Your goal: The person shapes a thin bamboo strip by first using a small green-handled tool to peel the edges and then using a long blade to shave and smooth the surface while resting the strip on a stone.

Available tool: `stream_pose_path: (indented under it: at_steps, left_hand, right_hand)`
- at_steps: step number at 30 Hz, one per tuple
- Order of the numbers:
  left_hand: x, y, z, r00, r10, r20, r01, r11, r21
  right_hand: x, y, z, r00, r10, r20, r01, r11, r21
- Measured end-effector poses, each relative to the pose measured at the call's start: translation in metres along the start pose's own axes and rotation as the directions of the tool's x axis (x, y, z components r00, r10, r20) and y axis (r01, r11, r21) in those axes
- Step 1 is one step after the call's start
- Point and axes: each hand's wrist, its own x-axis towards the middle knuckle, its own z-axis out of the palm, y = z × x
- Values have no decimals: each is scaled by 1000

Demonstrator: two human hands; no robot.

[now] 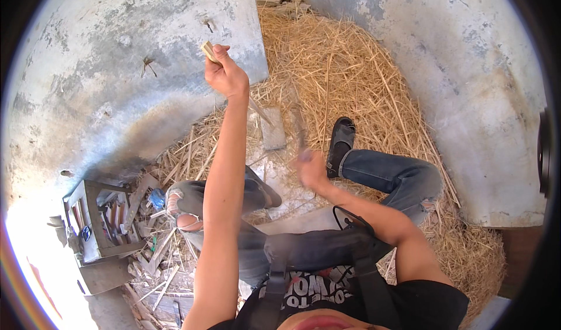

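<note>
Left hand (227,78): thumb and fingers clamped on a small, pale-yellow, squared, apparently wooden piece (207,50), raised before the mottled grey wall (175,20) near its right edge. Judged light, stiff, non-slippery; best gripped by flat sides. Right hand (312,171): closed on a slender, dark, blurred tool (301,128).

I get bright daylight on my feed, blown-out white glare (41,254) well below and left of the left fingers (221,52), rainbow flare (22,289) beyond it, right fingers (305,165) smeared by motion, black fisheye rim (14,2) all around.
</note>
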Motion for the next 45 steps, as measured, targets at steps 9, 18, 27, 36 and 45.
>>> stream_pose_path:
  at_steps: [9,18,27,36,45]
  left_hand:
    - [-4,2,10,999,-50,17,50,999,-19]
    - [0,3,4,997,-79,5,79,995,-54]
    - [0,-5,11,995,-101,6,101,995,6]
    - [-4,2,14,990,-128,62,131,991,-37]
    - [-6,0,28,990,-93,102,96,995,-25]
  right_hand:
    - [56,12,-22,994,108,-7,-92,880,466]
    - [-23,112,-7,697,714,75,-702,656,279]
    - [38,12,-18,961,-192,-200,263,856,445]
    - [9,46,-28,848,521,95,-517,775,364]
    - [8,24,-9,996,79,44,-88,968,236]
